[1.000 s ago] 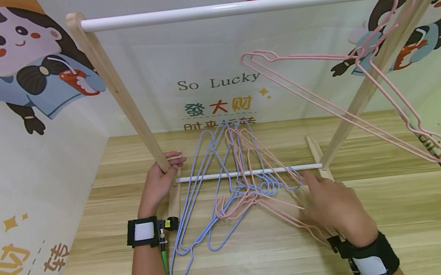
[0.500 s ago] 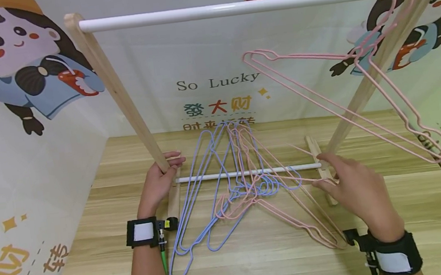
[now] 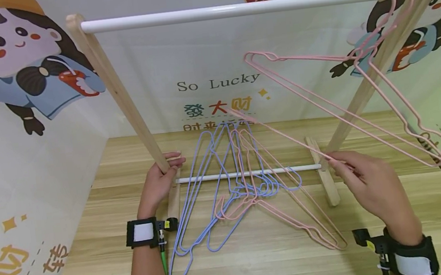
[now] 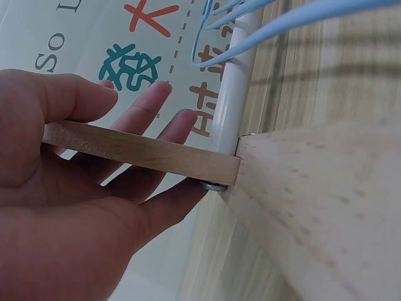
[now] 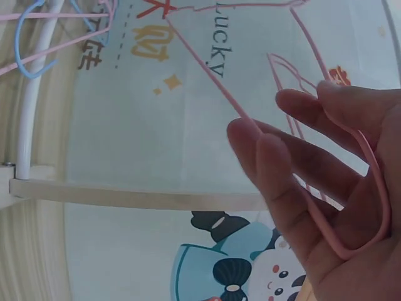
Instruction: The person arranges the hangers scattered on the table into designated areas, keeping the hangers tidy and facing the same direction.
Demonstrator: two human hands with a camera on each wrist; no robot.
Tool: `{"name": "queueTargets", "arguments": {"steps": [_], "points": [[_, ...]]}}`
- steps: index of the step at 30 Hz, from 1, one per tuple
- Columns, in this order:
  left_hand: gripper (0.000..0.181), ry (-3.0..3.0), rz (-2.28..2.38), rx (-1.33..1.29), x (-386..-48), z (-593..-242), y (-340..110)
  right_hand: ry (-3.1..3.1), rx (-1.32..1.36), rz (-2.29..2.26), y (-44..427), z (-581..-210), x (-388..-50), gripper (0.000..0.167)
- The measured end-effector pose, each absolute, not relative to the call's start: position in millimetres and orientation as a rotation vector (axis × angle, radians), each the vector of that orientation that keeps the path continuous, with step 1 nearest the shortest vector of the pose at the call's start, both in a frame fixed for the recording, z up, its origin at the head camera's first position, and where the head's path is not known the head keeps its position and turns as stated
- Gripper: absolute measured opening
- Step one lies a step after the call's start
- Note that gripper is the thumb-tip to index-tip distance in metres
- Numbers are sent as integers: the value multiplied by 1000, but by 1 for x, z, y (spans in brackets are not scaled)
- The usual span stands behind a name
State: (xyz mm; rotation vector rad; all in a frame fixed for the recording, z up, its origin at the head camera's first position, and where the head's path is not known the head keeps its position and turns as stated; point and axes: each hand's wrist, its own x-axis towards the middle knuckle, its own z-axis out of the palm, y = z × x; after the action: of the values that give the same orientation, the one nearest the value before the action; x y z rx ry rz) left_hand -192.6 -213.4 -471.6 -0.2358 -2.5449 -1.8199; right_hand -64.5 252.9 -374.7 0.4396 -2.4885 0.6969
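My right hand (image 3: 373,183) grips one end of a pink wire hanger (image 3: 286,137), raised off the table near the rack's right post. In the right wrist view, that hanger (image 5: 213,75) loops through the palm, with fingers and thumb curled on it. At the left, my left hand (image 3: 158,183) holds the lower part of the rack's wooden post (image 3: 126,98). The left wrist view shows thumb and fingers on either side of this post (image 4: 138,148). Blue hangers (image 3: 214,222) and pink hangers (image 3: 282,215) lie heaped between the hands, over the lower white bar (image 3: 309,167).
Two pink hangers (image 3: 362,52) hang at the right end of the upper white bar (image 3: 230,10). The right wooden post (image 3: 357,99) stands behind my right hand. A printed backdrop (image 3: 203,57) rises behind the wooden table (image 3: 260,269).
My right hand has pulled a pink hanger from the heap, moved right and lifted it off the other hangers. The left hand has stayed on the post.
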Motion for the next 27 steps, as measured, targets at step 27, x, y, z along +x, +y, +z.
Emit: {"name": "queueTargets", "arguments": {"steps": [27], "points": [[38,-2543,-1815,-210,-193,-471,-212,-1787,276,1068,250,-352,-57,27]]}}
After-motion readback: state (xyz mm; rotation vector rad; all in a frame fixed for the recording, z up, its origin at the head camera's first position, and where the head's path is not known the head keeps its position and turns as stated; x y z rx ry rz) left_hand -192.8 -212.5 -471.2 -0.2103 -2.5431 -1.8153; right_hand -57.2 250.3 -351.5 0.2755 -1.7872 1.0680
